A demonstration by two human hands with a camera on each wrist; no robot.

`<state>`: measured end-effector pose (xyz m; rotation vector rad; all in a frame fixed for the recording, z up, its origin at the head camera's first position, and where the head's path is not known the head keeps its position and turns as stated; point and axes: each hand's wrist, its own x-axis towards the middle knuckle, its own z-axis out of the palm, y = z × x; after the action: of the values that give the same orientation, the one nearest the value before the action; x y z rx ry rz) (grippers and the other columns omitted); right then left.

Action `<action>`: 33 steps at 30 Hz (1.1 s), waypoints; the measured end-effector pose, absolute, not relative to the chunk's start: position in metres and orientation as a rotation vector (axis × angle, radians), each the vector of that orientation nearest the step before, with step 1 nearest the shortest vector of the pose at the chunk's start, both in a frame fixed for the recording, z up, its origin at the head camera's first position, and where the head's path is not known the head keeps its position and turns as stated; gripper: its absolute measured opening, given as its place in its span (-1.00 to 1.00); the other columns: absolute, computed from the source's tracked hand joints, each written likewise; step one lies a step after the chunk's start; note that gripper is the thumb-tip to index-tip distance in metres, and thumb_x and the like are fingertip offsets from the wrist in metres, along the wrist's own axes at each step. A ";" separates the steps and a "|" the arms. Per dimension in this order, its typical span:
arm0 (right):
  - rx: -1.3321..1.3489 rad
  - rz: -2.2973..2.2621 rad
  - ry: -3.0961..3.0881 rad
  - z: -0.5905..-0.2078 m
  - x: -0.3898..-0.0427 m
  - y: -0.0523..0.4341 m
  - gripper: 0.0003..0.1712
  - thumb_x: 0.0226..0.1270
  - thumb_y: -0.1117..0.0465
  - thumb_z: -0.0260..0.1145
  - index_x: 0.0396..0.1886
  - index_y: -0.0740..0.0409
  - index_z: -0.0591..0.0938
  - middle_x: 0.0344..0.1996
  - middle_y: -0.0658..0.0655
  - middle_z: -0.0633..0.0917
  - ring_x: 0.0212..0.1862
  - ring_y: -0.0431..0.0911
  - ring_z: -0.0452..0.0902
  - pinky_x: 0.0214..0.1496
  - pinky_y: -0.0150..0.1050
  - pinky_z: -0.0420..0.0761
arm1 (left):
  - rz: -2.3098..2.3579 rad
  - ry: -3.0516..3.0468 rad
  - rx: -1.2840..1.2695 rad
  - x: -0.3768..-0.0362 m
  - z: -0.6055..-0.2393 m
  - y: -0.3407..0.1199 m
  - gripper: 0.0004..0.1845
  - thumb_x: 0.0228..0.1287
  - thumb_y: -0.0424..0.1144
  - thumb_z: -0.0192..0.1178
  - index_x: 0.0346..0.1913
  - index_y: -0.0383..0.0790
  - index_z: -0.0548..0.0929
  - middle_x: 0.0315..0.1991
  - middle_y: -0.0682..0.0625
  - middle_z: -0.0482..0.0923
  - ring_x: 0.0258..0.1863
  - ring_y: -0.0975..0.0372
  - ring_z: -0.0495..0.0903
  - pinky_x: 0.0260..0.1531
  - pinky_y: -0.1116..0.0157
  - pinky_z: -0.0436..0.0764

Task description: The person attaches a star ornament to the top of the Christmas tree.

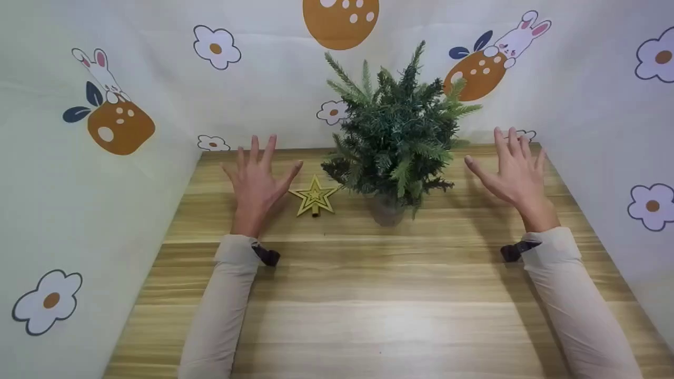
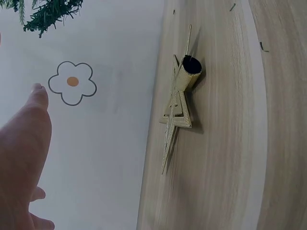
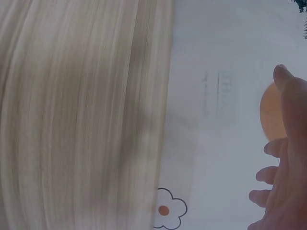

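Left hand [image 1: 257,179]: raised above the desk [image 1: 368,305], palm down, fingers [image 1: 270,151] straight and spread apart, holding nothing; thumb tip just beside the star.
Star tree-topper [image 1: 315,196]: gold, five-pointed, lying flat on the desk between the left hand and the potted tree; in the left wrist view [image 2: 178,103] its short tubular socket is open at the end.
Miniature fir tree [image 1: 397,137]: green, upright in a small pot near the desk's far edge, midway between both hands.
Right hand [image 1: 513,171]: raised right of the tree, fingers [image 1: 513,145] straight and apart, holding nothing, well apart from the star.
Backdrop [image 1: 79,173]: pale cloth printed with flowers, rabbits and orange eggs.
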<state>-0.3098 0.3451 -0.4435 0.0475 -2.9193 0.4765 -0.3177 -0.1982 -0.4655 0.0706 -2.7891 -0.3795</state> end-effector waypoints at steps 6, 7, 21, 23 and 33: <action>0.069 0.481 -2.915 -0.443 -0.308 0.343 0.12 0.29 -0.60 -0.09 0.64 -0.23 -0.25 0.63 0.07 -0.34 0.63 0.24 -0.47 0.42 0.40 -0.76 | -0.390 -2.778 0.071 -0.316 -0.465 -0.197 0.00 0.10 0.73 -0.32 0.58 0.45 -0.18 0.66 -0.04 -0.22 0.61 -0.21 -0.23 0.30 -0.45 -0.61; 0.072 0.480 -2.913 -0.443 -0.307 0.342 0.12 0.30 -0.60 -0.09 0.64 -0.24 -0.25 0.63 0.07 -0.33 0.63 0.24 -0.47 0.42 0.39 -0.78 | -0.388 -2.779 0.069 -0.316 -0.465 -0.197 0.01 0.10 0.73 -0.33 0.58 0.45 -0.18 0.66 -0.04 -0.24 0.61 -0.21 -0.24 0.29 -0.45 -0.61; 0.110 0.471 -2.878 -0.442 -0.304 0.338 0.08 0.31 -0.58 -0.06 0.64 -0.26 -0.18 0.63 0.06 -0.30 0.64 0.23 -0.44 0.43 0.29 -0.82 | -0.367 -2.789 0.078 -0.313 -0.463 -0.194 0.04 0.08 0.75 -0.38 0.60 0.39 -0.18 0.66 -0.06 -0.25 0.61 -0.19 -0.26 0.31 -0.43 -0.61; 0.118 0.475 -2.872 -0.442 -0.303 0.337 0.07 0.32 -0.57 -0.05 0.64 -0.25 -0.17 0.63 0.08 -0.28 0.64 0.24 -0.41 0.45 0.30 -0.79 | -0.363 -2.788 0.082 -0.313 -0.462 -0.194 0.04 0.08 0.75 -0.39 0.60 0.39 -0.18 0.66 -0.05 -0.25 0.62 -0.18 -0.26 0.31 -0.43 -0.61; 0.231 0.611 -2.768 -0.441 -0.295 0.325 -0.05 0.37 -0.41 0.13 0.61 -0.16 0.12 0.58 0.23 0.18 0.55 0.34 0.09 0.54 0.44 -0.02 | -0.487 -2.727 0.015 -0.308 -0.461 -0.193 0.00 0.17 0.68 -0.29 0.60 0.29 -0.01 0.64 -0.09 -0.06 0.60 -0.15 -0.01 0.41 -0.46 -0.37</action>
<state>-0.2952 0.3249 -0.4406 0.2313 -2.7681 0.6110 -0.3078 -0.1930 -0.4608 0.0154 -2.7274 -0.4866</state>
